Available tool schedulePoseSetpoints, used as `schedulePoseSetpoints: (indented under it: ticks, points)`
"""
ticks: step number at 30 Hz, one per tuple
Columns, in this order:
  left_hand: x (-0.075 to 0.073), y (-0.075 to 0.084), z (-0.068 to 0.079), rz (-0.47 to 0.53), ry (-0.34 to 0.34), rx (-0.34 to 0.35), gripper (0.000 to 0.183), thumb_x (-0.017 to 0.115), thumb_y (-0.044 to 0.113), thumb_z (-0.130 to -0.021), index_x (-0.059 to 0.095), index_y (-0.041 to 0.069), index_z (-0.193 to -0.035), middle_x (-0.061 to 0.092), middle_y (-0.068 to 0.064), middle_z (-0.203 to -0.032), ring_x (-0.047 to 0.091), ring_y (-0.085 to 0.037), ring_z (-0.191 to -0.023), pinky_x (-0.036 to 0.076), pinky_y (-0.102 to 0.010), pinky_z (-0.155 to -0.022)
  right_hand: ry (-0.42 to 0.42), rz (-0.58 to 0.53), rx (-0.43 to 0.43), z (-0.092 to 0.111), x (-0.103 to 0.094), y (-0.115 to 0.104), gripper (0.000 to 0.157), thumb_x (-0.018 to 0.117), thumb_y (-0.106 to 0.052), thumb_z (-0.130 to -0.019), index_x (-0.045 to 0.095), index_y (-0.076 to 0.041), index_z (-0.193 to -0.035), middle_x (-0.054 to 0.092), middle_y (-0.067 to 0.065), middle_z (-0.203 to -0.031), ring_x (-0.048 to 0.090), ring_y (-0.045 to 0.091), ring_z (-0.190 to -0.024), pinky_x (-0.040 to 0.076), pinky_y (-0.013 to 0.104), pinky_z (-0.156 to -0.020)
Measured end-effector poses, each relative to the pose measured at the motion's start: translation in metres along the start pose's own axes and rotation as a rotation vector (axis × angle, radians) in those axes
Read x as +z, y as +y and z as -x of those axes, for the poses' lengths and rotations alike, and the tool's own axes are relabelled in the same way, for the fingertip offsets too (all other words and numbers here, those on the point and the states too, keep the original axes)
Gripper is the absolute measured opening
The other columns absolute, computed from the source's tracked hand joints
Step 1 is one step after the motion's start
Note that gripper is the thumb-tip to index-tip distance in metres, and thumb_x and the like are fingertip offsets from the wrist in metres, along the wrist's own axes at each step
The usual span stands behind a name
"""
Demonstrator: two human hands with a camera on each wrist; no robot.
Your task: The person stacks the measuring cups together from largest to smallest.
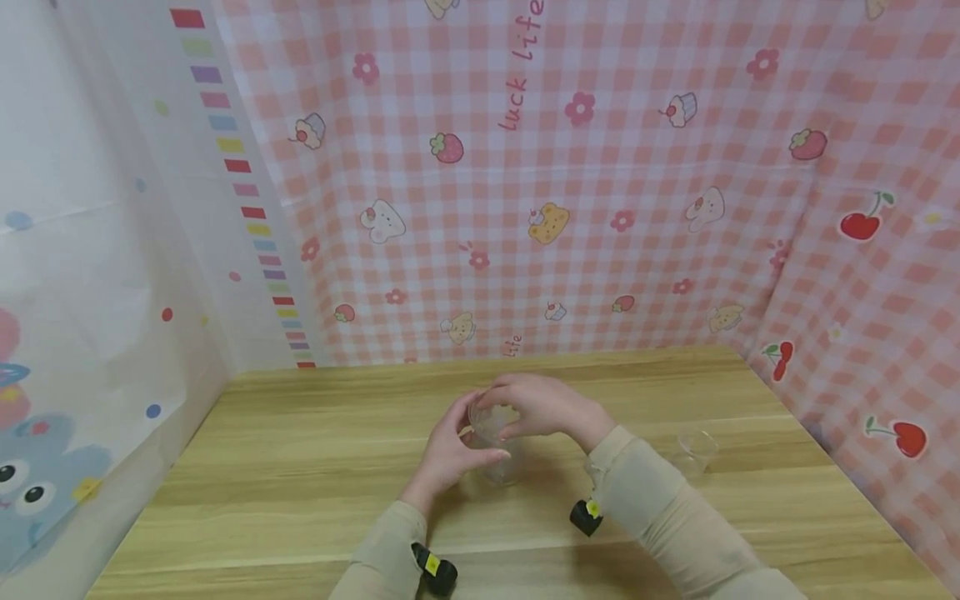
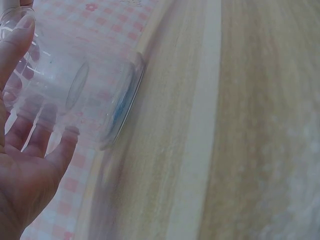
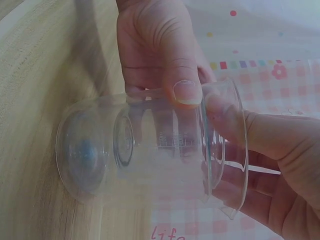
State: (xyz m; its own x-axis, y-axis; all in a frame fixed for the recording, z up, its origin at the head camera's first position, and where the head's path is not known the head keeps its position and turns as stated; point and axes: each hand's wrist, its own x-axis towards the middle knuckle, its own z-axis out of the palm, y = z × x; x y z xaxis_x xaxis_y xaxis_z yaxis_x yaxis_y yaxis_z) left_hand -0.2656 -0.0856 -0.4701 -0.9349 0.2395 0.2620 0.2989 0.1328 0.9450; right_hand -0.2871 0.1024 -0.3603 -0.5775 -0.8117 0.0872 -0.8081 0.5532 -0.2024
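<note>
A large clear beaker [image 3: 92, 185] stands on the wooden table in front of me. Inside it sits a smaller clear beaker [image 3: 125, 140], its round base above the outer one's bottom. Printed markings show faintly through the walls. My left hand [image 1: 447, 454] curls round the large beaker from the left, thumb on the near side. From above and the right, my right hand [image 1: 542, 406] grips the upper glass around its rim, thumb and fingers on opposite sides. In the left wrist view the large beaker's base [image 2: 125, 100] is right at the tabletop.
Another clear glass vessel [image 1: 697, 450] stands to the right, close beside my right sleeve [image 1: 637, 475]. The wooden table [image 1: 300, 467] ends at a pink checked cloth [image 1: 465, 192] behind, with cloth walls on both sides. Black wrist cameras [image 1: 587, 517] hang below both forearms.
</note>
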Motion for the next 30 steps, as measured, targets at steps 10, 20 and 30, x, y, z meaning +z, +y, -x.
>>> schedulePoseSetpoints:
  ticks: [10, 20, 30]
  points:
    - [-0.002, 0.036, 0.009, 0.02, -0.033, -0.006, 0.086, 0.088, 0.006, -0.073, 0.043, 0.002, -0.145, 0.049, -0.015, -0.143, 0.046, -0.039, -0.131, 0.042, -0.053, -0.105, -0.019, -0.011, -0.001, -0.001, 0.001, 0.0, 0.047, 0.083, -0.023, -0.082, 0.068, -0.011, -0.125, 0.063, 0.005, -0.127, 0.061, 0.021, -0.111, 0.053, 0.037, -0.093]
    - [-0.001, 0.034, 0.009, 0.012, -0.024, -0.001, 0.085, 0.089, 0.006, -0.072, 0.044, 0.003, -0.144, 0.05, -0.014, -0.142, 0.047, -0.036, -0.131, 0.042, -0.053, -0.106, -0.03, -0.008, -0.007, -0.001, 0.001, 0.001, 0.046, 0.082, -0.023, -0.083, 0.068, -0.01, -0.125, 0.063, 0.006, -0.127, 0.061, 0.021, -0.111, 0.053, 0.036, -0.093]
    - [-0.002, 0.036, 0.01, 0.005, -0.035, -0.007, 0.085, 0.089, 0.008, -0.073, 0.043, 0.003, -0.145, 0.049, -0.014, -0.143, 0.046, -0.036, -0.132, 0.041, -0.054, -0.106, -0.043, -0.015, -0.001, -0.002, 0.001, 0.001, 0.044, 0.082, -0.021, -0.083, 0.068, -0.009, -0.123, 0.063, 0.006, -0.126, 0.061, 0.021, -0.112, 0.052, 0.038, -0.095]
